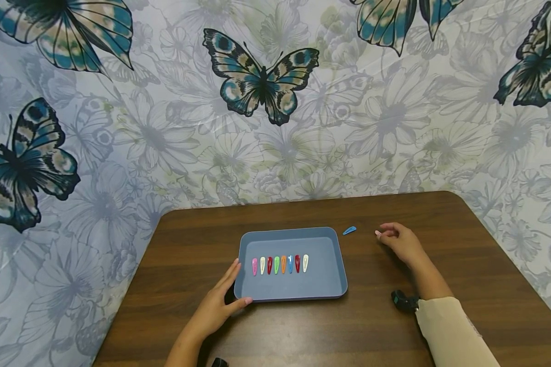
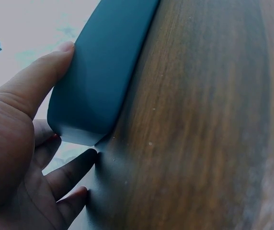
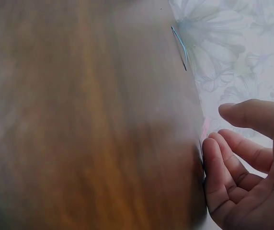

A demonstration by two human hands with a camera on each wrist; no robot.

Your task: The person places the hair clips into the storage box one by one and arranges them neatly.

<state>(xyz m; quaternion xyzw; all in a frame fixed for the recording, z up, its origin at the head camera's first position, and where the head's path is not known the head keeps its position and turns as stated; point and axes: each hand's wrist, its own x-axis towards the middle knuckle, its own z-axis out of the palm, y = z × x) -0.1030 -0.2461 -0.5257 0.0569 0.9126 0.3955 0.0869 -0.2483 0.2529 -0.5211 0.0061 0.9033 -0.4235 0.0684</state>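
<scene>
A blue-grey tray [image 1: 328, 280] lies on the table with a row of several hair clips, among them a pink clip [image 1: 254, 266], a green clip [image 1: 276, 265] and an orange clip [image 1: 283, 264]. My left hand [image 1: 217, 306] rests against the tray's near left corner, fingers spread along the left side and thumb at the front wall. Right of the tray, my right hand [image 1: 401, 244] is low over the table, its fingertips at a light pink clip [image 1: 378, 233]. In the right wrist view the thumb stands apart from the fingers. A blue clip [image 1: 349, 230] lies between tray and right hand.
The brown wooden table [image 1: 280, 336] has rounded far corners. Behind it hangs a cloth or wall covering [image 1: 275, 158] printed with butterflies and flowers. A black wrist device [image 1: 404, 300] sits at my right wrist beside a cream sleeve [image 1: 450, 326].
</scene>
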